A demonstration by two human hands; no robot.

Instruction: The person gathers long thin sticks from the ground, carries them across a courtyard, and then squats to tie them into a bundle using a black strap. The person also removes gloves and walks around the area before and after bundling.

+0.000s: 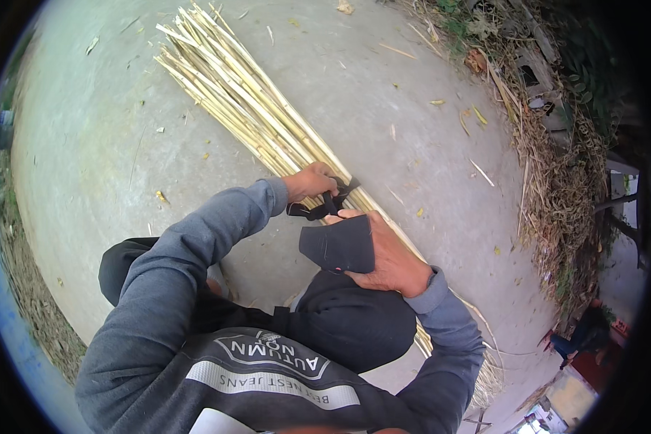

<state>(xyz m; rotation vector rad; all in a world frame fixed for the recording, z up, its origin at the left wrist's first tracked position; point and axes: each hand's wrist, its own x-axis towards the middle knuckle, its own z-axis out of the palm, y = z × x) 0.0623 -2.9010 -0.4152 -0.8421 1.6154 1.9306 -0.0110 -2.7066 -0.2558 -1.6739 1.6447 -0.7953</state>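
A long bundle of pale yellow stalks (249, 90) lies slantwise on the concrete, passing under both hands and beyond my right forearm. A black cloth strip (348, 187) goes across the bundle near its middle. Fingers of my left hand (308, 182) are closed on this strip at the bundle's left side. My right hand (396, 254) is closed just nearer to me, its fingertips by the strip. A wide, dark piece of cloth (338, 244) stands out from the right palm toward me; whether it is the strip's end cannot be made out.
Grey concrete ground (152, 137) surrounds the bundle, with scattered leaves and bits of stalk. Dry brush (557, 181) is heaped along the right side. My bent knee (358, 311) is close below the right hand. Far at the lower right is another person (589, 329).
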